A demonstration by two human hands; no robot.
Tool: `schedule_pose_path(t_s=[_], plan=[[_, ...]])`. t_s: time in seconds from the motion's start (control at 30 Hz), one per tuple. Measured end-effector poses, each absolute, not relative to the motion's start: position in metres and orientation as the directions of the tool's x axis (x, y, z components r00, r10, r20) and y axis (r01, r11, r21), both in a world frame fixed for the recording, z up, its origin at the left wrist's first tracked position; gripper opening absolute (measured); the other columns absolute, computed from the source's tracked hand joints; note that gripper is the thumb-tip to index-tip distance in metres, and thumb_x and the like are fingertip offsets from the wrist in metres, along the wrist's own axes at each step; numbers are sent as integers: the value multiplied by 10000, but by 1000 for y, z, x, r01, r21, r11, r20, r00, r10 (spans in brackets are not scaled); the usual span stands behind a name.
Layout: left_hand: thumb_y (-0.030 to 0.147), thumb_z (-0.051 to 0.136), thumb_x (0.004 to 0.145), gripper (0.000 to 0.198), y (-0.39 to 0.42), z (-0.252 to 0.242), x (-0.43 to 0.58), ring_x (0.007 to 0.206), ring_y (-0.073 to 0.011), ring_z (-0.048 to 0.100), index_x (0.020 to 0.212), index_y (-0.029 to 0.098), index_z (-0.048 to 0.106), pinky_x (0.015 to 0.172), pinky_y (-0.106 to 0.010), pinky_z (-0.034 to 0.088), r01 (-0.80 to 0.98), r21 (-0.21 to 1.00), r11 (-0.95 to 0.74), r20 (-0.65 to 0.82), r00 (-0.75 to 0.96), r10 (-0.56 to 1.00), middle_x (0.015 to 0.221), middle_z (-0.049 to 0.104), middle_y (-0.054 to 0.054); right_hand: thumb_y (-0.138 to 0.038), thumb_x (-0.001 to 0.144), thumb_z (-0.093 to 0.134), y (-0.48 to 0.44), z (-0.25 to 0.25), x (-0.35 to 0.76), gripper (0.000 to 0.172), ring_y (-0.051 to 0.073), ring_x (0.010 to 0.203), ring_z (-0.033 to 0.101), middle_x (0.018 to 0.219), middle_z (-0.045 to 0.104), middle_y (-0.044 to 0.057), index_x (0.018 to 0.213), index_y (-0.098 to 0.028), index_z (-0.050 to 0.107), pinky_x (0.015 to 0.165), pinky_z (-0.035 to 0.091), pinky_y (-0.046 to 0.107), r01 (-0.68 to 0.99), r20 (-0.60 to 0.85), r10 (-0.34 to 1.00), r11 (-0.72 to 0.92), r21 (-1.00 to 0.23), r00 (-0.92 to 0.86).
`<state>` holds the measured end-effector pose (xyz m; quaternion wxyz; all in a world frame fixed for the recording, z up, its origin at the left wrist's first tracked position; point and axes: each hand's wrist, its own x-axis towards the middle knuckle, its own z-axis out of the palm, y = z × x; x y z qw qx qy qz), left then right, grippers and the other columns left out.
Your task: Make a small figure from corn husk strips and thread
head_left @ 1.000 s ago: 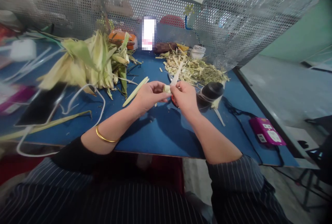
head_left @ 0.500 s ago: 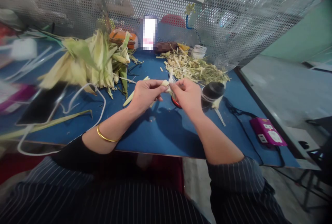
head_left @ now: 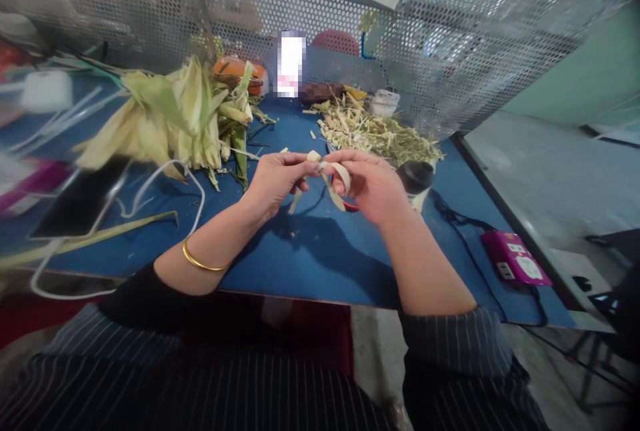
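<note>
Over the blue table (head_left: 320, 258) my two hands meet, fingertips almost touching. My left hand (head_left: 273, 184) is closed in a pinch on a small pale roll of corn husk (head_left: 313, 156). My right hand (head_left: 377, 184) is closed too, its thumb and finger on a pale husk strip (head_left: 343, 173) that curls in a loop and hangs beneath the fingers. A red rim (head_left: 352, 207) shows under the right hand; the rest of that object is hidden. Just beyond this hand is a black rounded object (head_left: 415, 176), partly covered.
Large corn husks (head_left: 190, 104) are heaped at the left, shredded scraps (head_left: 370, 128) at the back. A lit screen (head_left: 291, 61) stands by the mesh partition (head_left: 320, 4). A white cable (head_left: 200, 201) loops near my left arm. A purple box (head_left: 517, 258) lies right.
My right hand has moved slightly right and turned, showing the husk strip curled in a loop. My left hand still pinches the roll.
</note>
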<state>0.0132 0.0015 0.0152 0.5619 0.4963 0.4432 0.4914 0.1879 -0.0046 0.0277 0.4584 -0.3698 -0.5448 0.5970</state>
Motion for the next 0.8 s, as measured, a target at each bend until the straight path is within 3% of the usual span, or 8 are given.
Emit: schedule_pose_path(t_s=[0.1, 0.17, 0.27, 0.37, 0.43, 0.5, 0.6, 0.8], plan=[[286, 739, 697, 149, 2, 15, 13, 443, -49, 483, 781, 163, 751, 413, -215, 314, -105, 994, 22, -10, 116, 993, 704, 701, -43, -270, 722, 711, -6, 29, 189, 245, 118, 600, 635, 875, 710, 27, 958, -207, 688, 542, 503, 254, -116, 51, 939, 12, -993, -340], [274, 739, 692, 127, 3, 15, 13, 444, -49, 482, 759, 167, 747, 419, -216, 322, -100, 994, 31, -19, 119, 993, 693, 694, -37, -274, 708, 744, -9, 29, 187, 210, 122, 590, 627, 784, 693, 8, 903, -215, 697, 539, 495, 255, -52, 118, 950, 107, -993, -291], [250, 747, 674, 118, 2, 14, 14, 439, -45, 480, 738, 151, 736, 424, -214, 334, -99, 994, 37, -25, 119, 993, 690, 689, -37, -293, 762, 712, -12, 27, 183, 79, 104, 541, 557, 620, 609, -21, 792, -221, 705, 528, 465, 253, 59, 306, 941, 317, -946, -147], [252, 739, 679, 149, 1, 15, 14, 439, -42, 478, 766, 133, 717, 431, -210, 347, -95, 995, 35, -21, 139, 990, 710, 697, -44, -283, 803, 674, -12, 26, 179, 88, 127, 724, 598, 738, 627, -4, 738, -227, 688, 690, 495, 284, 102, 534, 845, 534, -839, -25], [253, 740, 679, 190, 1, 15, 15, 433, -45, 479, 815, 134, 684, 432, -210, 352, -90, 995, 49, -36, 147, 988, 704, 702, -41, -306, 837, 635, -11, 26, 178, 116, 149, 862, 616, 846, 643, 5, 750, -233, 657, 798, 494, 314, 84, 604, 796, 601, -795, 21], [237, 744, 672, 227, 1, 15, 15, 424, -50, 481, 846, 149, 628, 431, -212, 346, -81, 995, 56, -44, 136, 990, 681, 702, -33, -354, 880, 573, -10, 26, 177, 151, 153, 860, 630, 823, 630, -1, 788, -244, 620, 821, 499, 338, 41, 592, 805, 590, -806, 35], [204, 735, 671, 239, 1, 15, 15, 420, -54, 474, 822, 176, 552, 435, -216, 334, -71, 997, 36, -28, 117, 993, 656, 698, -23, -399, 903, 528, -12, 27, 177, 192, 135, 704, 620, 653, 549, -30, 801, -247, 585, 762, 508, 331, 2, 521, 853, 521, -853, 23], [187, 732, 648, 207, 2, 16, 15, 427, -47, 402, 772, 178, 567, 421, -219, 253, -55, 998, 4, 0, 69, 998, 621, 681, -16, -352, 880, 547, -16, 32, 182, 306, 127, 635, 532, 627, 556, -6, 617, -208, 607, 669, 446, 298, 378, 398, 915, 395, -837, -74]])
